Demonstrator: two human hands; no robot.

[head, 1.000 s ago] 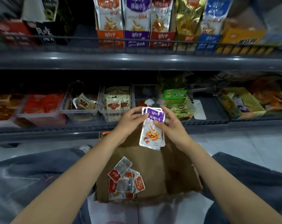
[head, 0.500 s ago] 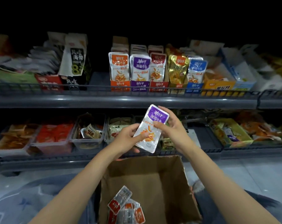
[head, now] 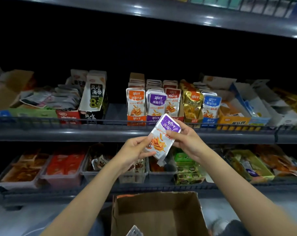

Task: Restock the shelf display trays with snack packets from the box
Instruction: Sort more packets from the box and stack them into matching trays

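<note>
**Fig. Aligning packets before shelving.** Our left hand (head: 135,151) pinches the lower edge of the purple packets (head: 162,139), and our right hand (head: 186,140) grips their upper right side. The small stack is tilted in the air, just in front of the shelf rail (head: 93,124) and above the box (head: 152,210). The matching purple row (head: 155,104) stands directly behind, between the orange row (head: 135,103) and the red row (head: 172,99). To place the stack well, we judge, we should square it, turn it upright with labels forward, lift it clear of the rail, and seat it at the front of the purple row without toppling its neighbours.
</note>
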